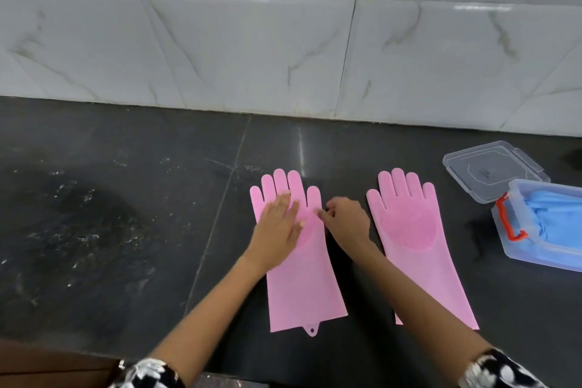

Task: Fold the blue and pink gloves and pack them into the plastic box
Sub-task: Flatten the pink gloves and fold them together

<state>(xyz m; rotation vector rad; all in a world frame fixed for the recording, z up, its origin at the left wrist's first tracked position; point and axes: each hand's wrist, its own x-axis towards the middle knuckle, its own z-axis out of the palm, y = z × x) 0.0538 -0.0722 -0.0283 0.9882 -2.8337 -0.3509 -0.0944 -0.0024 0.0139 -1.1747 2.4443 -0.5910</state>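
A dark stone counter (126, 198) is running across the scene under a wall of pale marbled tiles (252, 50). At the bottom left, a black-and-white patterned sleeve (148, 373) is showing at the frame edge.

The left hand (278, 227) is lying flat and spread, palm down, on the left pink glove (302, 287), pressing over its palm area with nothing clasped in the fingers. That glove is lying flat on the counter, fingers pointing toward the wall, its cuff stretching back beneath the wrist toward the person, a small hanging tab at the cuff's edge.

Just to the right of that hand, the right hand (346, 224) is curling its fingertips at the glove's right edge, near the little finger side; whether it is actually pinching the rubber or only touching it cannot be told.

Further right of this hand, apart from it, the right pink glove (412, 236) is lying flat with its ribbed scrubbing patch facing up.

Well to the right again, the clear lid (494, 167) is resting on the counter, and just in front of it the plastic box (510, 246) with a red handle (507, 220) is standing open, holding the blue gloves (557, 217) inside.
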